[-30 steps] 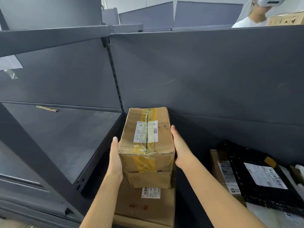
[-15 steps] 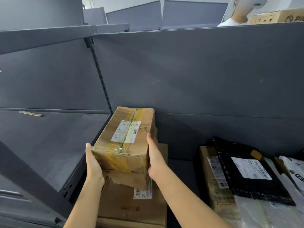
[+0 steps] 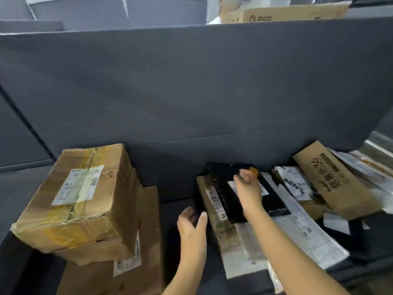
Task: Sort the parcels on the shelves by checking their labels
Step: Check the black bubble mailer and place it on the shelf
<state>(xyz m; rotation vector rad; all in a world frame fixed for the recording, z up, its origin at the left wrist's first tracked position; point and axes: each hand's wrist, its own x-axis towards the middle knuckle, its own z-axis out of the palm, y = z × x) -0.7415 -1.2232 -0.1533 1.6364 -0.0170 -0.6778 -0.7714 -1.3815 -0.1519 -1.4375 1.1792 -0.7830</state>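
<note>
A taped brown parcel (image 3: 80, 199) with a white label lies tilted on a flat cardboard box (image 3: 148, 241) at the left of the shelf. To the right, a black parcel (image 3: 223, 188) with a white label lies on a flat brown box (image 3: 209, 199). My right hand (image 3: 247, 190) is over the black parcel, blurred, its fingers loosely bent and holding nothing that I can see. My left hand (image 3: 192, 226) hovers spread just left of the flat brown box, holding nothing.
Several plastic mailer bags (image 3: 297, 226) and a cardboard box marked 836 (image 3: 331, 182) are piled at the right. The dark grey shelf back panel (image 3: 191, 92) rises behind. Beyond it stand a person (image 3: 225, 5) and a Pico carton (image 3: 287, 12).
Both hands have let go of the taped parcel, which now rests on the flat box. The view swung right, and both hands moved over to the black parcel's pile.
</note>
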